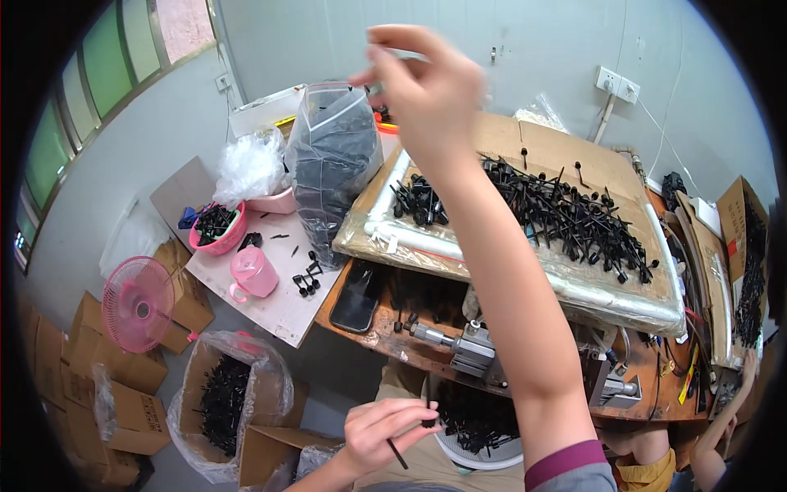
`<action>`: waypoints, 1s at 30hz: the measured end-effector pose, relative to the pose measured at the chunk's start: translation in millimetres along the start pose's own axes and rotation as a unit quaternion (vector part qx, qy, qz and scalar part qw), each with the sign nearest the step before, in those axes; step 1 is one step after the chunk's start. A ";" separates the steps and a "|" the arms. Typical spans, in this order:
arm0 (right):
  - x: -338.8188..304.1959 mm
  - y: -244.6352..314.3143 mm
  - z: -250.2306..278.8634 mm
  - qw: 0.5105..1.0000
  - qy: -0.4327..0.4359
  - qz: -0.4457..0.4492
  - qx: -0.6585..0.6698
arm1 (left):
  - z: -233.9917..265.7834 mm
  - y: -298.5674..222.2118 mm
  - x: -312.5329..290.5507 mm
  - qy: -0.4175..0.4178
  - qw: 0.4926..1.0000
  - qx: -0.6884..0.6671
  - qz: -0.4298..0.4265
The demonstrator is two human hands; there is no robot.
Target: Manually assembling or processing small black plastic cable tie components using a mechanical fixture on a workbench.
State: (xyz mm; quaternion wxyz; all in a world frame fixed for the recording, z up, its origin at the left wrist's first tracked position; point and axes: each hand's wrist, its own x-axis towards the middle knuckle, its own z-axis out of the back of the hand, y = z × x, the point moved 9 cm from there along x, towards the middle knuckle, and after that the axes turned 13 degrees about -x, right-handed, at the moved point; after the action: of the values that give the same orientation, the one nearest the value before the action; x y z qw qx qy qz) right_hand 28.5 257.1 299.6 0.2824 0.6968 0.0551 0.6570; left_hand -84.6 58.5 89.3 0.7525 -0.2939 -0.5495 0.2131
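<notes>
My left hand is low in the middle, its fingers closed on a black stemmed part; the thin dark rod sticks out below them. A small black round end shows at the fingertips. My right hand is raised high, blurred by motion, at the mouth of a tall clear bag filled with dark pieces. Its fingers look apart, and I see nothing held in them. Beneath my right forearm, a heap of black stemmed parts lies on a cardboard-covered board with a white padded frame.
Under the board are a metal clamping device and a phone on the wooden bench. A white basket of black parts sits by my lap. Left are a pink mug, pink bowl, fan and boxes. Another person's arm shows at right.
</notes>
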 end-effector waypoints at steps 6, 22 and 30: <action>-35.6 -40.2 -10.0 0.988 0.112 -0.042 -0.101 | 13.2 6.9 -9.4 -0.032 0.999 0.005 0.014; -406.0 34.6 224.0 0.882 0.148 -0.437 -0.098 | -70.6 34.4 -16.4 0.001 0.992 -0.094 0.087; -482.2 49.5 200.3 0.868 0.193 -0.444 -0.114 | -127.6 11.4 -14.1 0.149 0.960 -0.225 0.079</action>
State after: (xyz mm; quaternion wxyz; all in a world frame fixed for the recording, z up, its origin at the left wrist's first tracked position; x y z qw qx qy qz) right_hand 140.7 -64.5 -99.3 0.6054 0.4209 0.3367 0.5856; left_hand 32.6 31.2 43.2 0.7208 -0.5266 -0.4402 0.0968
